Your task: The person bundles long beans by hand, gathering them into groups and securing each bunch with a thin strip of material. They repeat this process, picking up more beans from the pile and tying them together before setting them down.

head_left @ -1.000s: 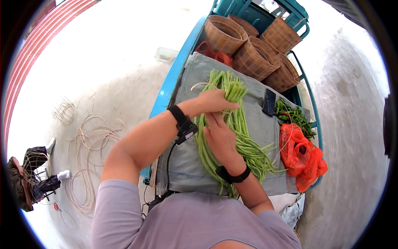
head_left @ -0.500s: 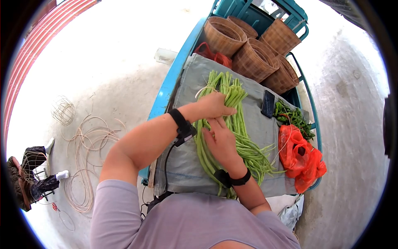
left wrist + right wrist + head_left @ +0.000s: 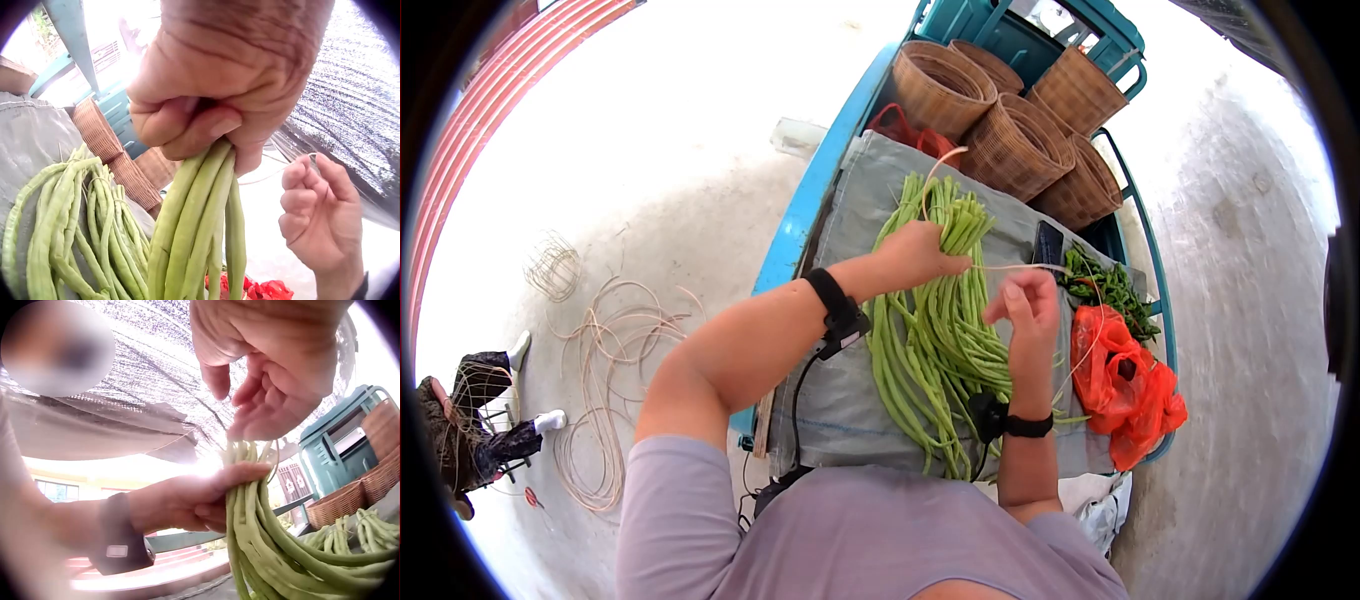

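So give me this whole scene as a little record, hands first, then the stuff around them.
left hand: left hand grips a bunch of long green beans
right hand: right hand pinches a thin strip between thumb and fingers
strip: runs from the left hand to the right
under the beans: grey cloth
right of the beans: phone, green peppers, red plastic bag
beyond the cloth: several woven baskets
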